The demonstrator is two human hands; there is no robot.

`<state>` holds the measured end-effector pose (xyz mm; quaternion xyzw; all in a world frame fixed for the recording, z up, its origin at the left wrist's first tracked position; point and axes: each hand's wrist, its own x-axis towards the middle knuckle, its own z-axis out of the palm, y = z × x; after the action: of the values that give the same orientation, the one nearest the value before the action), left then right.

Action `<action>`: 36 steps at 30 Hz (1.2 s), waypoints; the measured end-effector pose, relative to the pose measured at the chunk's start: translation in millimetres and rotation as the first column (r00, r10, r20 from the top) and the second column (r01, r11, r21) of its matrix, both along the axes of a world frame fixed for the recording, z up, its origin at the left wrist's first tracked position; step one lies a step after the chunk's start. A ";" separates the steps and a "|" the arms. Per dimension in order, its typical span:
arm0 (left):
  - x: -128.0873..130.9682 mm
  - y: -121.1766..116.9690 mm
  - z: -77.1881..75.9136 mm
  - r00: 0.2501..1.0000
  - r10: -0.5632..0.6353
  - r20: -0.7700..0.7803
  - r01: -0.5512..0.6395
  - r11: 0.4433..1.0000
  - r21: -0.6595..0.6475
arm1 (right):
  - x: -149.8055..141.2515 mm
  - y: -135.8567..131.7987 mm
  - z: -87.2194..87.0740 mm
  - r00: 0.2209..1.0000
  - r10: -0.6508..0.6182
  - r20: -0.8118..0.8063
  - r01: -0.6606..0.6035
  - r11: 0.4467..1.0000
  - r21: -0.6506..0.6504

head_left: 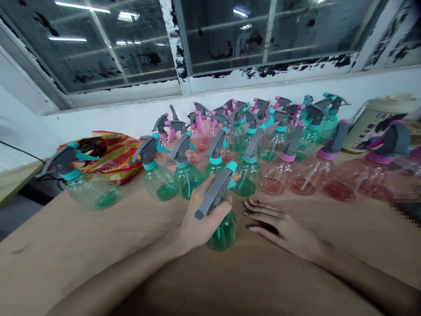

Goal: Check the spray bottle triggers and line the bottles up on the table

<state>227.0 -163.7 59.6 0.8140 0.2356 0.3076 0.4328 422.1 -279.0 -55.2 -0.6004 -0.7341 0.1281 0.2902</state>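
Observation:
My left hand (200, 219) is wrapped round the neck of a green spray bottle (223, 235) with a grey trigger head and a turquoise nozzle. Its palm and fingers cover the collar. My right hand (286, 228) rests on the table just right of this bottle, fingers stretched out and holding nothing. Behind both hands stands a row of spray bottles: green ones with turquoise collars, such as the green bottle (187, 177), and pink ones with magenta collars, such as the pink bottle (304, 177). One more green spray bottle (92, 193) sits apart at the left.
A red and yellow plastic bag (123, 156) lies at the back left. More bottles crowd toward the wall under the window (276, 35). A large cream container (378, 118) with printing stands at the back right. The wooden table (66, 254) ends at its left edge.

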 end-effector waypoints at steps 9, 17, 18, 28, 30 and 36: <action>0.1 1.2 -4.0 0.999 0.020 0.026 -0.021 0.999 0.034 | -0.3 0.6 0.8 1.000 -0.003 0.027 0.003 1.000 -0.006; -0.3 0.4 -2.5 1.000 0.007 0.004 -0.007 0.999 0.054 | -1.0 1.0 2.9 0.998 0.005 0.064 -0.005 1.000 -0.001; -0.4 0.5 -2.4 1.000 0.007 0.000 -0.007 0.998 0.059 | -1.3 0.9 3.8 0.998 0.005 0.070 -0.005 1.000 -0.005; -1.9 1.6 -7.6 0.999 0.049 0.014 -0.050 0.998 0.036 | -2.1 1.1 1.9 0.997 -0.001 0.076 0.000 1.000 0.024; -1.4 2.0 -8.9 0.998 0.061 0.009 -0.062 0.998 0.022 | -1.8 1.2 0.5 0.997 0.002 0.078 -0.005 0.999 0.035; 0.5 2.1 -9.5 0.999 0.044 0.028 -0.043 0.998 -0.035 | -1.0 1.2 -0.3 0.997 0.006 0.073 -0.011 0.998 0.057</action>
<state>227.5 -161.5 50.0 0.7965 0.2524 0.3247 0.4433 421.1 -277.8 -55.5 -0.5930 -0.7501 0.0863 0.2796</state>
